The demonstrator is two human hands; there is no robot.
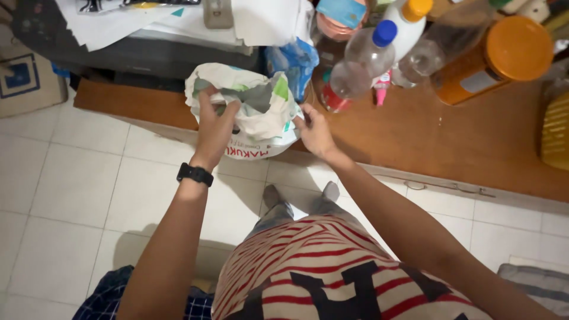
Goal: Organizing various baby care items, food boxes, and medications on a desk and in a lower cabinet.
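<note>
White crinkled plastic makes up the bag [252, 109], printed with green patches and red lettering, which sits at the front edge of a wooden counter [468, 148] with its lower part hanging slightly over the lip. The left hand [214, 127] is closed on the near rim of the bag's mouth, fingers curled over the edge and pinching the film; a black watch [194, 174] sits on that wrist. The right hand [314, 133] touches the bag's right side, fingers partly bent and seemingly pinching a fold, though how firm that hold is I cannot tell. What lies inside the bag is hidden.

Just behind stands a blue crumpled wrapper [294, 62], and beside it a cluster of containers: a clear bottle with a blue cap [364, 59], a white bottle with an orange cap [406, 24], and an orange-lidded jar [495, 56]. To the left a dark printer [136, 50] carries loose white papers.

As I judge it, the bag could slide off the counter onto the tiled floor [71, 189], since it overhangs the edge and thin film gives little grip. A sharp tug might also tear the rim, or the right elbow swinging back could knock the crowded bottles.
</note>
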